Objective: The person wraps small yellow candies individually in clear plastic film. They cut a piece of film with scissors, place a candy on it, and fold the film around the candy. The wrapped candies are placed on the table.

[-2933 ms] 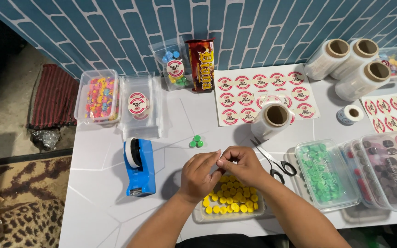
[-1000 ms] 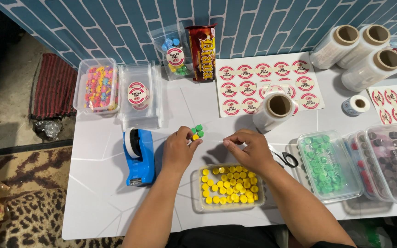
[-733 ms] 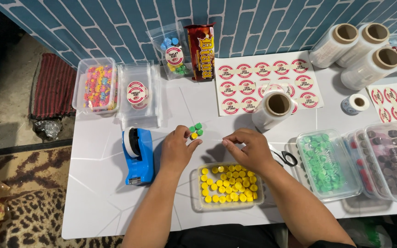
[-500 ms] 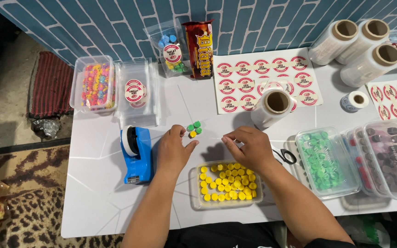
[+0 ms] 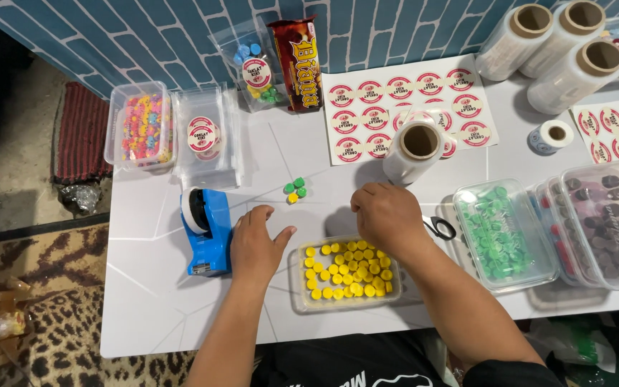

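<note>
Yellow round pieces fill a clear tray [image 5: 302, 287] that sits on the white tabletop [image 5: 145, 308], right between the person's two arms. The left hand [image 5: 256, 247] rests flat on the tabletop just left of the tray, its fingers loose and spread — its grip is released and holds nothing. A blue tape holder [image 5: 205, 229] stands just beside that hand, on its left.

The right hand [image 5: 388, 215] hovers just above the far edge of the tray with its fingers curled under. The grip looks clenched, but the fingertips are hidden, so I cannot tell if something small is pinched in it.

A little pile of pieces [image 5: 294, 191] — a few green and one yellow — lies on the tabletop past both hands, touching neither one.

A white roll of film [image 5: 413, 150] stands near the right hand, partly on a sheet of round red stickers [image 5: 395, 100]. Black scissors [image 5: 440, 228] peek out from beside the right wrist. A clear tub of green pieces [image 5: 499, 233] sits to the right, and a tub of many-coloured pieces [image 5: 141, 129] sits far to the left.
</note>
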